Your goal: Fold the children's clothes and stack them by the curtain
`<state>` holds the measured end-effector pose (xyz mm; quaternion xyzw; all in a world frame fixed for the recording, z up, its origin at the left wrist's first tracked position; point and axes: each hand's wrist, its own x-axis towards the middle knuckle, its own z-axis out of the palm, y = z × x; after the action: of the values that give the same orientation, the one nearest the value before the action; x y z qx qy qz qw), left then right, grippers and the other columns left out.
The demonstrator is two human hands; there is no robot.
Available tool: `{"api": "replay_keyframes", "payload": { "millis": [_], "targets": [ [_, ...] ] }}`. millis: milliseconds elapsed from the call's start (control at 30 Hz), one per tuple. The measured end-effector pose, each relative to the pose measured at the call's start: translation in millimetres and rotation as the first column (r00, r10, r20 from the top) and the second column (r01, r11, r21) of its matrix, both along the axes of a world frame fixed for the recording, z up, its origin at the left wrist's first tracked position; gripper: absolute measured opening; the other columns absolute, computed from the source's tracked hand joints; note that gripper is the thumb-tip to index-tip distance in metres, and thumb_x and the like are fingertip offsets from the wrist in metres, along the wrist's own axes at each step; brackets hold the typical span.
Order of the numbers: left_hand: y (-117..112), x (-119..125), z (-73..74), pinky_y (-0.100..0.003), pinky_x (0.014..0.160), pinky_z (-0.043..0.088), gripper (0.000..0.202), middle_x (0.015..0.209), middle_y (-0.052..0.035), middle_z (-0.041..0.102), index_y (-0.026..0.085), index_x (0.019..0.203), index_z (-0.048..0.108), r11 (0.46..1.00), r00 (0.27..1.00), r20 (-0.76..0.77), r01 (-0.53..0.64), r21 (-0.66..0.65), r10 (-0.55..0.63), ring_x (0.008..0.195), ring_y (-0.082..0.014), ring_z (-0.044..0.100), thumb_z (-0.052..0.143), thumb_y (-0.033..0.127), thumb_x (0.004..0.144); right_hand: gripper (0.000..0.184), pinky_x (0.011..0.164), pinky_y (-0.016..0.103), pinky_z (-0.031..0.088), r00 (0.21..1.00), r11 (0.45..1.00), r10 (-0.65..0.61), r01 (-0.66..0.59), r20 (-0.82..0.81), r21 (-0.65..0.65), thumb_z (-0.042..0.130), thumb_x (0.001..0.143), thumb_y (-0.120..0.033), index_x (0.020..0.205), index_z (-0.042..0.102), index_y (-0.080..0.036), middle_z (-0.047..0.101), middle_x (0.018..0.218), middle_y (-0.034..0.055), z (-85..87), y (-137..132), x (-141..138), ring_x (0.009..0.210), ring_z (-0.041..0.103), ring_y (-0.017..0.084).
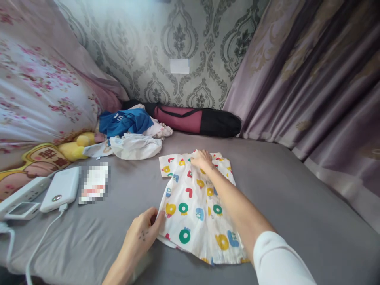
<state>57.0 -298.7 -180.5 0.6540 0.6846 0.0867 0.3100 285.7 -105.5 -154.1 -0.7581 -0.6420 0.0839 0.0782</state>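
A small white child's dress [190, 213] with colourful letter prints lies spread out on the grey bedsheet, its collar end facing away from me and its flared hem towards me. My left hand [145, 227] is closed at the dress's left side, low near the hem, with thumb and fingers pinching the edge. Stretched across the dress, my right arm ends at the neckline. There my right hand [202, 159] has its fingers curled onto the collar cloth; the fingertips are partly hidden. One short sleeve [166, 165] sticks out to the left.
Behind lie crumpled clothes, a blue shirt [126, 122] and a white garment [136, 146], beside a maroon and black roll bag [181, 118]. At left are a power bank [61, 188] with a cable, a power strip [26, 194] and plush toys [44, 158]. Curtains [297, 79] hang at right.
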Motion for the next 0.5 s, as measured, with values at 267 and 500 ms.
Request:
{"api": "replay_keyframes", "payload": {
  "millis": [267,500],
  "targets": [
    [11.0,37.9,34.6,-0.024,0.067,0.041,0.025,0.089,-0.0033,0.062,0.025,0.096,0.054,0.883,0.997,-0.009,0.071,0.464,-0.075,0.078,-0.0167,0.058,0.038,0.043,0.092,0.034,0.089,0.038,0.041,0.991,0.986,0.132,-0.135,-0.032,-0.101,0.049,0.087,-0.038,0.102,0.071,-0.018,0.072,0.102,0.0141,-2.7,3.5,57.0,0.101,0.063,0.029],
    [126.9,134.1,39.4,-0.028,0.079,0.046,0.026,0.098,-0.0083,0.066,0.018,0.104,0.060,0.780,0.906,0.019,0.352,0.518,-0.422,0.092,-0.0190,0.062,0.039,0.012,0.088,0.029,0.097,0.036,0.035,0.950,0.948,0.312,-0.311,0.000,-0.059,0.059,0.076,-0.008,0.093,0.074,-0.027,0.072,0.103,0.0041,-3.1,2.3,95.3,0.106,0.059,0.024]
  ]
}}
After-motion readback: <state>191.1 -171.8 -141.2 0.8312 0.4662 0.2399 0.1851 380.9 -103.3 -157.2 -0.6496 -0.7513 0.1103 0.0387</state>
